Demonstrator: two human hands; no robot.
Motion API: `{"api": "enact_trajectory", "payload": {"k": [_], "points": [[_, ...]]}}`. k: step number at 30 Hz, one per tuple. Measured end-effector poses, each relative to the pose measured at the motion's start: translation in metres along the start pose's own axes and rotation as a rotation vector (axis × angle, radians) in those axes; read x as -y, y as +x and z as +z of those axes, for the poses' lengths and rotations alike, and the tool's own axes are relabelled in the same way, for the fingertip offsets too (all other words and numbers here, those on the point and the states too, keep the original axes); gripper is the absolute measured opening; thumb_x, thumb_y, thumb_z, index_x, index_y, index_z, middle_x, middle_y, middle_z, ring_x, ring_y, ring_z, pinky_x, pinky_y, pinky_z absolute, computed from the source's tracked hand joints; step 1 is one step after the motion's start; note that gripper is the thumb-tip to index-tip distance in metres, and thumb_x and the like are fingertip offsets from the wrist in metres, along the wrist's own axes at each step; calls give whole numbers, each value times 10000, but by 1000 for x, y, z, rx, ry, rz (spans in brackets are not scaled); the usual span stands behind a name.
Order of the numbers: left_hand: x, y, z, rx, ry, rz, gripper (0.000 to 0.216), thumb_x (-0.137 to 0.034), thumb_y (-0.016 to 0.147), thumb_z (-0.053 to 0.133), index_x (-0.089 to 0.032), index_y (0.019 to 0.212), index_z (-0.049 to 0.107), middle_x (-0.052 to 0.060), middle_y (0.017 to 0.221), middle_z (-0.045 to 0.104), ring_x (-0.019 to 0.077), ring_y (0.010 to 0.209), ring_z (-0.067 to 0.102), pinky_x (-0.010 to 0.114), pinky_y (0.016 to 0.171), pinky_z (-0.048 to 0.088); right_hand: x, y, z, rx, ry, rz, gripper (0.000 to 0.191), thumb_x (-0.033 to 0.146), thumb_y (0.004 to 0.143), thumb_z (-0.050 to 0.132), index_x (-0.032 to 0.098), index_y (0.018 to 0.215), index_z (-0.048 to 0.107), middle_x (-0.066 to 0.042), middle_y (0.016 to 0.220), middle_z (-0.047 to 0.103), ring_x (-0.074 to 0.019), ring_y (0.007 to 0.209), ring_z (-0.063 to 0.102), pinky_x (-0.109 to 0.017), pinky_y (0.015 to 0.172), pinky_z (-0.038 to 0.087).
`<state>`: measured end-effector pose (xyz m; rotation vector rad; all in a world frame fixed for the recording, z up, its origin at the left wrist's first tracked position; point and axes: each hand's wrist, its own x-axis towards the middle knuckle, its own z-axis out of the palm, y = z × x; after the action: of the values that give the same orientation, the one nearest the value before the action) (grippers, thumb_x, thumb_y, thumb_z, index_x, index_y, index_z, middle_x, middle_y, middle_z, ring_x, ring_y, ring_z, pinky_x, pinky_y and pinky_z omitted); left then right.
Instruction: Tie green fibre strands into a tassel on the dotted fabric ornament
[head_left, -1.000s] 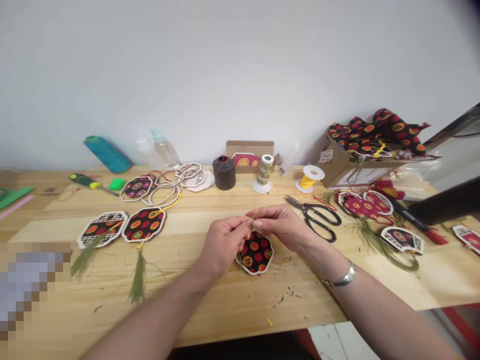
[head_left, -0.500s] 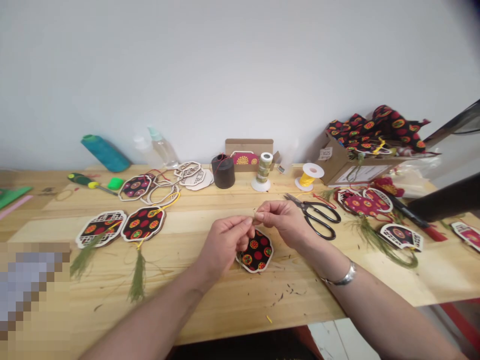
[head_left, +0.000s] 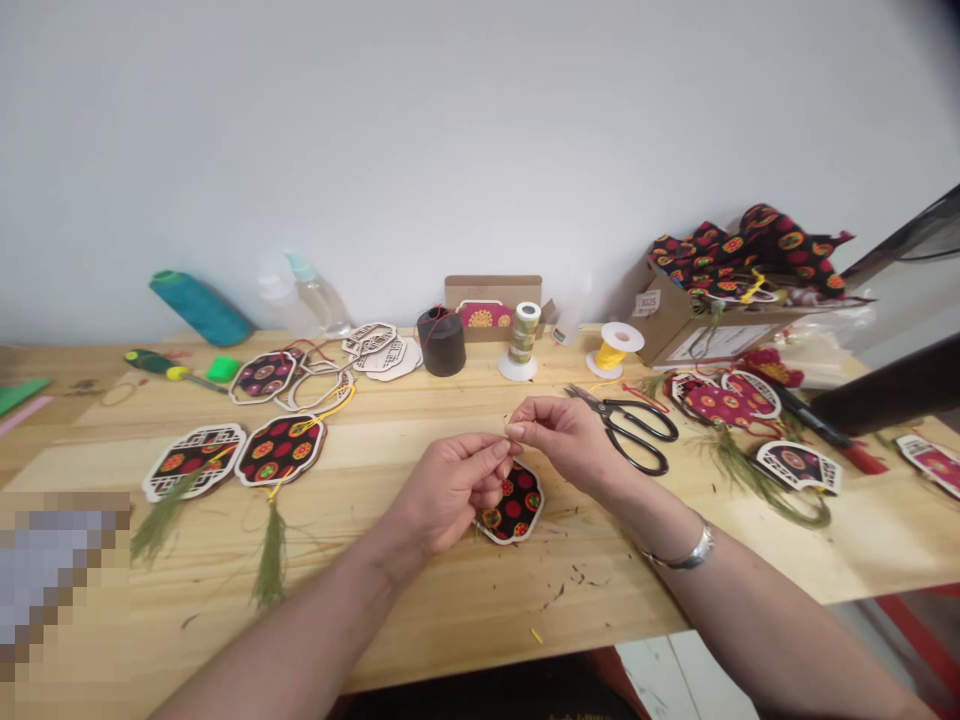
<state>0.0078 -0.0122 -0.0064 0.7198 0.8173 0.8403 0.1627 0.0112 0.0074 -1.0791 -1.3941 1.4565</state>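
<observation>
My left hand (head_left: 459,490) and my right hand (head_left: 562,437) meet at the fingertips above the table, both closed in a pinch. Between them is a thin thread (head_left: 508,424), of which only a tiny end shows; the rest is hidden by my fingers. Just below the hands lies a scalloped pendant (head_left: 517,505) of black patterned fabric with a pale rim, its upper left part covered by my left hand. Black-handled scissors (head_left: 634,435) lie open-bladed beyond my right wrist.
Two finished-looking pendants with green tassels, a lattice one (head_left: 196,462) and a fabric one (head_left: 281,450), lie left. Along the wall stand a black thread cone (head_left: 442,342), a ribbon roll (head_left: 523,345), a yellow cord spool (head_left: 611,358) and a cardboard box (head_left: 660,325) of fabric.
My fingertips stay pinched together over the pendant, with only a slight shift of the fingers. The whole view has moved a little, so things appear slightly further left.
</observation>
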Motion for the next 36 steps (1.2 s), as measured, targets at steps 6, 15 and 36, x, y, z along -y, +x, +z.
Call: {"api": "enact_trajectory", "payload": {"k": [6,15,36], "points": [[1,-1,2,-16,100,93,167,-268,725,673,-116,786,708,-6,550,510,27,450,338,191,427,206,3,-3,1,17,-3,-16,224,333,680,700,146,626,589,28,558,561,-86,540,500,-240,559,408],[-6,0,1,-201,75,387,67,-190,726,664,-173,706,726,64,1190,565,136,994,532,207,781,433,-13,1,0,-1,165,-213,333,372,869,507,278,1182,571,-39,1113,633,-152,1071,556,-381,1001,377],[-9,1,1,-140,-217,297,273,-109,736,638,-231,975,694,19,1236,567,135,1144,474,234,904,414,-7,-8,13,120,81,-10,263,402,781,604,152,820,677,35,558,494,-72,522,409,-213,510,326]]}}
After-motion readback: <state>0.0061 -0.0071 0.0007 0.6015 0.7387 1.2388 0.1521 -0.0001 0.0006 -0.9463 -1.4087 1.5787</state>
